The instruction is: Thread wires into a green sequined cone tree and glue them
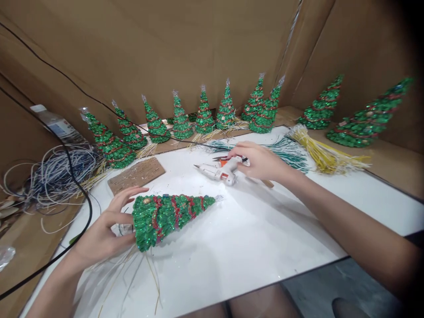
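My left hand (102,229) grips the base of a green tinsel Christmas tree (172,214) with red garland. The tree lies tilted on its side above the white board, its clear star tip pointing right. Loose pale wires (145,265) hang below its base. My right hand (253,161) has its fingers closed round the handle of a white glue gun (215,172), whose nozzle points left. Right behind the gun are cutters with an orange part (223,162), partly hidden by the gun and my fingers.
Several finished trees (180,117) stand along the back cardboard ledge. A cardboard piece (137,174), green wires (288,154) and a yellow wire bundle (321,154) lie on the board. Tangled wires (62,172) and a plastic bottle (58,123) are at left, where a black cable (71,172) crosses.
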`<control>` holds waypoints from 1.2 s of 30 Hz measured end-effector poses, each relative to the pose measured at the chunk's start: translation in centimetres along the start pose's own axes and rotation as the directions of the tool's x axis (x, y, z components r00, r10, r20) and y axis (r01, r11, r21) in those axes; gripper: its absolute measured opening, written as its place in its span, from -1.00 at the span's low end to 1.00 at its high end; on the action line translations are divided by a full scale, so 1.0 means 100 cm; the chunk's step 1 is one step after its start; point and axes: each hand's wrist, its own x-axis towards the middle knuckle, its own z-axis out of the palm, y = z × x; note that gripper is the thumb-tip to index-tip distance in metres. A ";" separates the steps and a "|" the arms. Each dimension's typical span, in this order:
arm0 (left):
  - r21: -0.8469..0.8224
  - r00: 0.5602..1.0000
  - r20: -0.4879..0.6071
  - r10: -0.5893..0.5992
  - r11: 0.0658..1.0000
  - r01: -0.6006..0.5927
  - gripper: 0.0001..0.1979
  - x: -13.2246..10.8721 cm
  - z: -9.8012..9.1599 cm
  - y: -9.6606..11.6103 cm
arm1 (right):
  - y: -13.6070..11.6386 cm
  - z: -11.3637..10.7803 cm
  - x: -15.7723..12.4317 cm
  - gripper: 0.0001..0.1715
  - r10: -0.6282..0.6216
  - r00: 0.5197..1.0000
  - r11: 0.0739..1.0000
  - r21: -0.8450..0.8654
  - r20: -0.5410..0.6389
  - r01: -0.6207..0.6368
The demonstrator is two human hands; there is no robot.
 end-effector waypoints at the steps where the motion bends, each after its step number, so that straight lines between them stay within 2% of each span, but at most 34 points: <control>1: -0.007 1.000 -0.004 -0.001 1.000 0.001 -0.87 0.000 0.001 -0.001 | 0.004 0.004 0.000 -0.59 -0.027 0.999 0.999 -0.033 0.042 0.028; 5: -0.039 1.000 -0.014 0.014 0.999 -0.015 -0.86 0.001 0.004 -0.007 | 0.013 0.021 0.002 -0.44 -0.123 0.972 0.990 -0.040 0.202 0.133; 11: -0.080 0.999 0.040 0.000 0.997 0.003 -0.82 0.000 0.007 -0.017 | 0.012 0.036 0.001 -0.50 -0.189 0.964 0.977 -0.061 0.185 0.203; 17: -0.124 0.999 0.044 -0.007 0.992 0.012 -0.79 0.000 0.009 -0.018 | 0.008 0.030 -0.001 -0.65 -0.254 0.963 0.938 -0.221 0.089 0.267; 23: -0.111 0.999 0.023 -0.024 0.993 0.027 -0.84 0.001 0.011 -0.016 | -0.001 0.010 -0.002 -0.75 -0.267 0.963 0.924 -0.289 -0.021 0.250; 26: -0.097 1.000 0.008 -0.017 0.995 0.018 -0.87 0.001 0.011 -0.018 | -0.009 0.000 -0.006 -0.88 -0.269 0.959 0.926 -0.299 -0.092 0.232; 31: -0.101 0.999 0.002 -0.032 0.994 0.032 -0.89 0.001 0.012 -0.017 | -0.026 -0.004 -0.018 -0.69 -0.252 0.912 0.955 -0.237 -0.323 0.180; 33: -0.105 1.000 0.000 -0.028 0.994 0.027 -0.88 0.002 0.012 -0.016 | -0.033 -0.003 -0.021 -0.63 -0.230 0.907 0.967 -0.184 -0.352 0.174; 36: -0.105 0.999 -0.017 -0.036 0.994 0.034 -0.87 0.003 0.013 -0.016 | -0.044 0.000 -0.025 -0.54 -0.227 0.920 0.973 -0.124 -0.320 0.196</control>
